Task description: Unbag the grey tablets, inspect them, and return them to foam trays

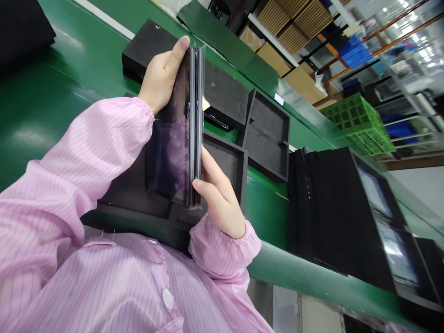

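Note:
Between both hands is a small stack of tablets (pixel 169 152), tilted so that their thin grey edges face me. The nearest screen is dark and glossy, and clear film shows along the edges. My left hand (pixel 161 76) grips the far upper end, its thumb over the top edge. At the lower end, my right hand (pixel 222 199) is closed round the edges, thumb in front and fingers behind. Below the tablets lies a black foam tray (pixel 244 175), partly hidden by them and by my arms.
Another black foam tray (pixel 288 138) rests against dark foam blocks (pixel 225 90) on the green table (pixel 267 203). To the right stands a row of upright black trays (pixel 329 208), with bagged items in the outer one. A green crate (pixel 360 122) and shelving are beyond.

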A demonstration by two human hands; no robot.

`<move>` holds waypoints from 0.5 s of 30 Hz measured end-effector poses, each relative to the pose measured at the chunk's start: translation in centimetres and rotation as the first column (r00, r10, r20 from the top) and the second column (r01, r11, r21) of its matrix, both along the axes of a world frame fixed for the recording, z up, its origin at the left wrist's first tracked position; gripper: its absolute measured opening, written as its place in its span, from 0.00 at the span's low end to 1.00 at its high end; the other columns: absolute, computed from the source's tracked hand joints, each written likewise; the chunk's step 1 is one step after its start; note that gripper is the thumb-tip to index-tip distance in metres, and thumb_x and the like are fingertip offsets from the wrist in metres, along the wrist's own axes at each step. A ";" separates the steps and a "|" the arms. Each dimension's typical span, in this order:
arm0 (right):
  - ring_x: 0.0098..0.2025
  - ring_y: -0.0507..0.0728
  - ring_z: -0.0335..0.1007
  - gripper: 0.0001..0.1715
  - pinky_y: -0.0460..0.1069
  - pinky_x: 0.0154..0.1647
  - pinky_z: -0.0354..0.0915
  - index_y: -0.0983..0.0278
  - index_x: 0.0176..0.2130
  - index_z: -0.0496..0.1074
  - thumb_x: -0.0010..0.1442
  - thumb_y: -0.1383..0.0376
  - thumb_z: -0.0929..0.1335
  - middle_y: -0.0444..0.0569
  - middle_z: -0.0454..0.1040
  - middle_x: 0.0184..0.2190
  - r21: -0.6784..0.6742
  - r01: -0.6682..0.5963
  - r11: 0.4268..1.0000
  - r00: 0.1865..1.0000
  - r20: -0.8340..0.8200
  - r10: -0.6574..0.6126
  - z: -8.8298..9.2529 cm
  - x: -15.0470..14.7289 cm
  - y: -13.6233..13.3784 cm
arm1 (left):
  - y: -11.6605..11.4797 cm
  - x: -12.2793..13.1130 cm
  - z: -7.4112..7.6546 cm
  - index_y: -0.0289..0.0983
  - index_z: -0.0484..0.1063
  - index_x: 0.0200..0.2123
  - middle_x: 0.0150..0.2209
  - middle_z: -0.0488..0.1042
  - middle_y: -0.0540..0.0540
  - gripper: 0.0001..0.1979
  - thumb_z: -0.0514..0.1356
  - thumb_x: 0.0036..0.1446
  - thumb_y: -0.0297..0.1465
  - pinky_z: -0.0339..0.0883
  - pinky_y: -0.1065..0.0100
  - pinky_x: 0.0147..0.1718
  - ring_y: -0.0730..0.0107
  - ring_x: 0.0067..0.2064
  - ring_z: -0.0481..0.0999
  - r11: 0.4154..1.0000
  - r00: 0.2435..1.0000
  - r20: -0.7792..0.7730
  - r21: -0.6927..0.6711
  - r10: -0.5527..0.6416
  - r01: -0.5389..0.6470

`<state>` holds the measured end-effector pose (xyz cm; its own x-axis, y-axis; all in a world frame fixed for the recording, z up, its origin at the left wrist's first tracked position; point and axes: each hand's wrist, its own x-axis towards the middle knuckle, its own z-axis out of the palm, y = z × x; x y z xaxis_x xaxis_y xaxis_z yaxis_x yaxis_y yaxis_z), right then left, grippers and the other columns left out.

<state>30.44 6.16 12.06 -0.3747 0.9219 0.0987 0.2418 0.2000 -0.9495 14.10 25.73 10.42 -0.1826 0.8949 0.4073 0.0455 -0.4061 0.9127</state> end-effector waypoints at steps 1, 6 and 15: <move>0.73 0.56 0.44 0.40 0.54 0.75 0.44 0.59 0.69 0.54 0.60 0.70 0.62 0.38 0.53 0.70 -0.021 -0.016 1.000 1.000 -0.020 0.015 0.0 0.1 0.0 | -0.1 0.0 0.1 0.42 0.46 0.15 0.17 0.47 0.54 0.29 0.55 0.63 0.44 0.40 0.62 0.26 0.75 0.23 0.46 1.000 1.000 0.004 -0.003 0.001 -0.001; 0.74 0.59 0.42 0.46 0.57 0.75 0.43 0.57 0.70 0.51 0.55 0.71 0.64 0.36 0.53 0.71 -0.091 -0.053 0.994 0.998 -0.046 0.049 0.0 0.3 0.0 | -0.2 0.0 0.4 0.41 0.47 0.14 0.17 0.48 0.54 0.29 0.56 0.62 0.42 0.40 0.62 0.25 0.77 0.22 0.47 1.000 1.000 -0.011 -0.012 0.024 -0.024; 0.74 0.58 0.43 0.41 0.58 0.75 0.44 0.53 0.69 0.53 0.61 0.73 0.62 0.35 0.50 0.71 -0.048 -0.027 0.998 0.997 -0.071 0.023 -0.6 0.5 -0.8 | -0.6 0.0 0.6 0.39 0.45 0.15 0.17 0.46 0.55 0.29 0.56 0.61 0.43 0.40 0.64 0.25 0.80 0.21 0.46 0.998 0.997 -0.063 0.044 0.054 -0.051</move>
